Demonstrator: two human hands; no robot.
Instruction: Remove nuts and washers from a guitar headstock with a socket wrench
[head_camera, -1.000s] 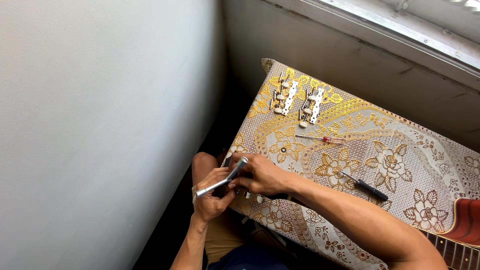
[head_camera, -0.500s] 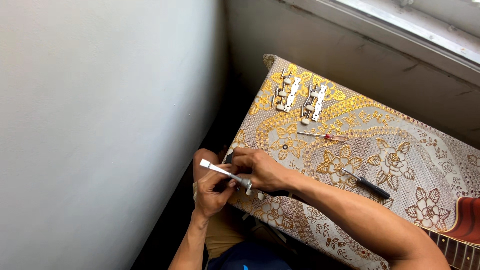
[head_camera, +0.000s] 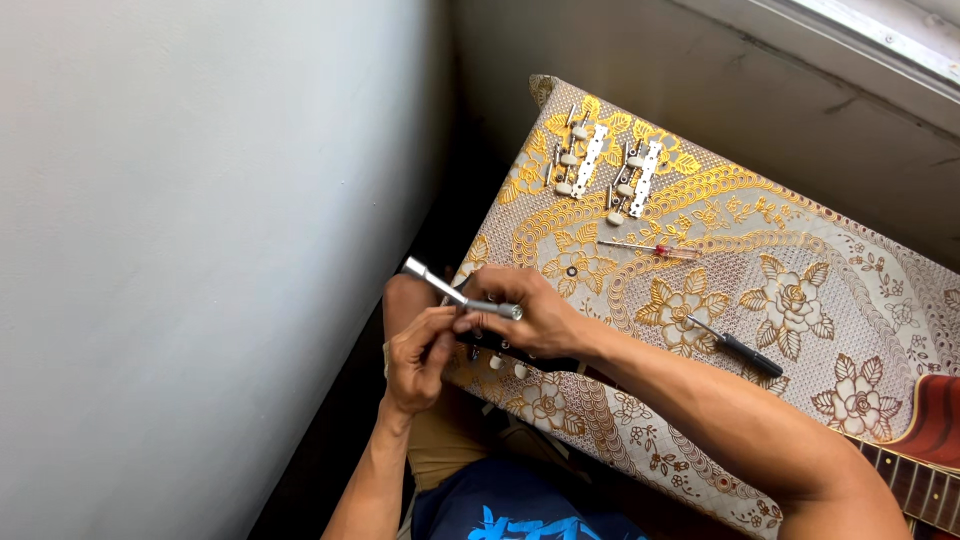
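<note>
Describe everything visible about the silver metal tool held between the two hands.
The silver tool is a slim, shiny metal rod, seemingly a socket wrench, with a squared hollow-looking end pointing up-left. It lies tilted, its lower-right end ringed. The left hand pinches it from below; the right hand covers its right end. It hovers over the near-left corner of the gold-patterned tablecloth.

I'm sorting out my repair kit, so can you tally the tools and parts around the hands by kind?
Tuner strips, white knobs, lying on the cloth: 2
Screwdrivers lying on the cloth: 2, one thin with a red, clear handle, one black-handled
Silver socket wrench held in both hands: 1
Total: 5
</note>
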